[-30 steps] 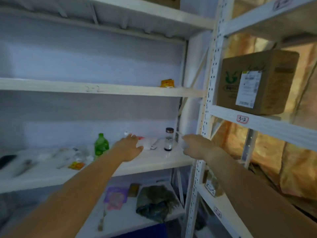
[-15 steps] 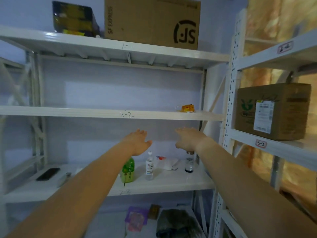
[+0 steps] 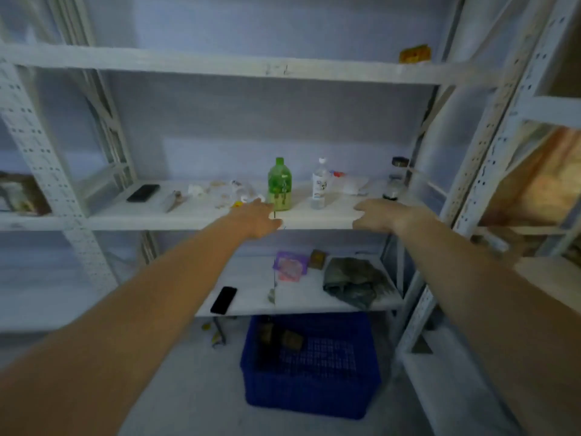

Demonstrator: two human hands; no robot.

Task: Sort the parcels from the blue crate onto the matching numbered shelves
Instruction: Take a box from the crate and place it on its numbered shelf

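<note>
The left hand (image 3: 256, 217) hovers flat and empty at the near edge of the middle shelf (image 3: 141, 220), just beside the green bottle (image 3: 279, 184); the right hand (image 3: 379, 215) hangs loosely curled to its right, holding nothing. Half a second ago both were raised higher. The view has since dropped, bringing the blue crate (image 3: 314, 394) into sight on the floor below, with brown parcels (image 3: 292, 339) left inside, so another pick-up probably comes next
</note>
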